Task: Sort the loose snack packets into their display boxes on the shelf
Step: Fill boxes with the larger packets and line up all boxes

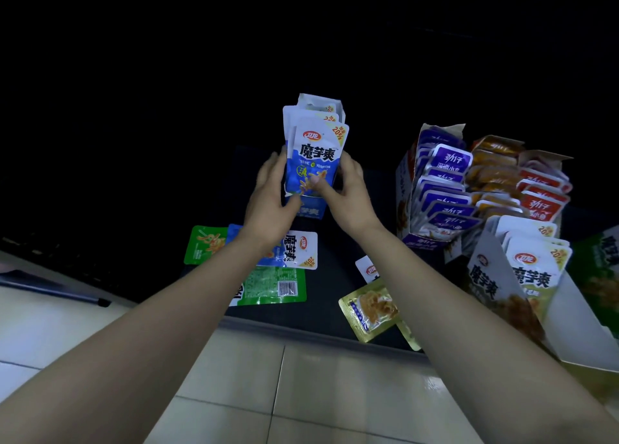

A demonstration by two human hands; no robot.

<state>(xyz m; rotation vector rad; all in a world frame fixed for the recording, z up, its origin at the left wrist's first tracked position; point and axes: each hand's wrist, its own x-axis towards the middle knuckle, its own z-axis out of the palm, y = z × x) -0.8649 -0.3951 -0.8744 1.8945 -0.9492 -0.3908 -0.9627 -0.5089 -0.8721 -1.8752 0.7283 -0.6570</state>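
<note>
You are partway through the task. The blue packets (315,155) stand upright in the blue display box (310,209) at frame centre. The boxes at the right (438,189) look full. Left to sort, lower centre of the frame:

- loose blue packet (298,249)
- green packet (204,244)
- second green packet (274,284)
- yellow packet (370,309)

Your left hand (271,192) and right hand (348,189) clasp the blue packets from either side, thumbs in front.

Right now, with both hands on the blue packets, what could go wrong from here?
1. The blue packets, gripped by the left hand and right hand, rise well above their blue box; released, they may tip out.
2. The yellow packet lies near the front edge of the shelf, partly under the right forearm; pulling back could sweep it off.
</note>
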